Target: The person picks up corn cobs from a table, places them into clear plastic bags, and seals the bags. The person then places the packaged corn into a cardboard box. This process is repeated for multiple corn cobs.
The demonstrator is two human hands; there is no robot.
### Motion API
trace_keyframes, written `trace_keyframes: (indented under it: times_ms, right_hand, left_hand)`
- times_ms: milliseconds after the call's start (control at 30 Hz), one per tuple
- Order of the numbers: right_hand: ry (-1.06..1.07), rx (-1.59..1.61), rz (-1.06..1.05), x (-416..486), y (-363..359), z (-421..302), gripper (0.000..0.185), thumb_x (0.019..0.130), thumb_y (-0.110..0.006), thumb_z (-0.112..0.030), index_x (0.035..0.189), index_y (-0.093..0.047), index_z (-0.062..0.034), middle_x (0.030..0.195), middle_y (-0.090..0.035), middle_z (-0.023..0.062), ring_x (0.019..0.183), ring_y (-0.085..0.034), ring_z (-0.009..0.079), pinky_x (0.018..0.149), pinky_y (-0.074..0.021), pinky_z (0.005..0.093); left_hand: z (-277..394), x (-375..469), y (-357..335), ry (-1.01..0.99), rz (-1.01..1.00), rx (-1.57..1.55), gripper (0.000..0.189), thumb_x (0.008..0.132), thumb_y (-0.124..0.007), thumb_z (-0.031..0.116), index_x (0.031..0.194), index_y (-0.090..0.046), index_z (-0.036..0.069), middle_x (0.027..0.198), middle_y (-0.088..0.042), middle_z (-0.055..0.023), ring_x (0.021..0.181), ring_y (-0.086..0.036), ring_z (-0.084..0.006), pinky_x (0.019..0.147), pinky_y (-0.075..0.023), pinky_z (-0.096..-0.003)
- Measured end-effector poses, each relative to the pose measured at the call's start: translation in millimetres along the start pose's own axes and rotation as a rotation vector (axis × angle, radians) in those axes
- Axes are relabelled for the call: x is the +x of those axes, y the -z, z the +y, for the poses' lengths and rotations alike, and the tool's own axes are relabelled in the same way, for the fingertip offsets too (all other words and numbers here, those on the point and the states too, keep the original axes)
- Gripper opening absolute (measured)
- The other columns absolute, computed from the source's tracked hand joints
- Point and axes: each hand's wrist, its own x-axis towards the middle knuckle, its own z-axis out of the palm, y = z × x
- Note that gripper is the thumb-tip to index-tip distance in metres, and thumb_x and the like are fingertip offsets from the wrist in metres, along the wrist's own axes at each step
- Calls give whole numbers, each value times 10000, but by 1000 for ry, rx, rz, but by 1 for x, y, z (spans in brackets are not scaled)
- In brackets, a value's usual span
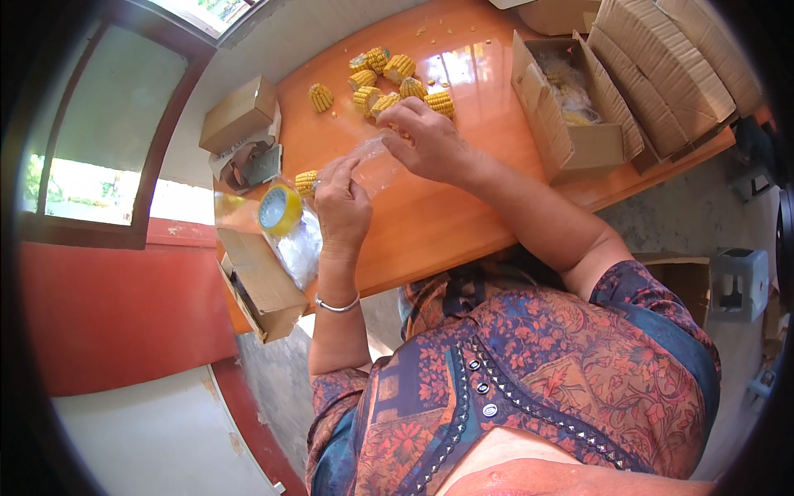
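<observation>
My left hand (344,201) holds a clear plastic bag (375,164) over the orange table. A cut corn cob piece (306,183) shows at the left of that hand; whether it is inside plastic I cannot tell. My right hand (428,139) has its thumb and fingers at the other end of the bag, just in front of a group of corn cob pieces (400,68). One more corn piece (321,98) lies apart to the left of the group. A roll of yellow tape (280,210) rests by a stack of clear plastic bags (299,248), left of my left hand.
An open cardboard box (546,118) holding plastic-wrapped corn stands at right, beside larger folded cardboard (664,74). Small cardboard boxes (239,115) and a phone (263,166) lie at the left edge. Another open box (263,279) sits at the near left corner. Loose kernels dot the table.
</observation>
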Motion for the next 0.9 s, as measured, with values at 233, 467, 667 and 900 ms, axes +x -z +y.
trace_keyframes:
  times_ms: [233, 467, 667, 900]
  right_hand:
    - [320, -264, -178, -9, -2, -1, 146, 808, -665, -147, 939, -674, -83, 1186, -553, 182, 1040, -570, 311, 833, -495, 392]
    - [-130, -447, -417, -10, -3, 8, 173, 809, -591, -156, 761, -686, -20, 878, -620, 173, 829, -634, 333, 756, -510, 429]
    - [-134, -236, -321, -9, -2, 11, 124, 800, -633, -160, 777, -678, -46, 893, -630, 141, 778, -637, 305, 729, -513, 427]
    - [26, -393, 134, 20, 19, 32, 321, 753, -638, 49, 1052, -646, -69, 1054, -635, 123, 998, -587, 288, 857, -491, 363]
  left_hand:
    - [5, 8, -3, -26, -26, -152, 384, 713, -496, -109, 1045, -665, -16, 1070, -654, -211, 1029, -606, -349, 920, -472, -412]
    - [-29, 1, -8, 120, 23, -134, 360, 679, -522, -80, 989, -690, -9, 972, -679, -182, 920, -645, -323, 816, -517, -366]
    - [-43, -7, -27, 63, 113, -195, 359, 657, -520, -115, 949, -689, 7, 932, -675, -169, 838, -635, -303, 728, -515, -339]
    - [-57, -12, -28, -11, 165, -276, 356, 671, -520, -127, 945, -692, 22, 877, -643, -94, 661, -534, -159, 580, -436, -252]
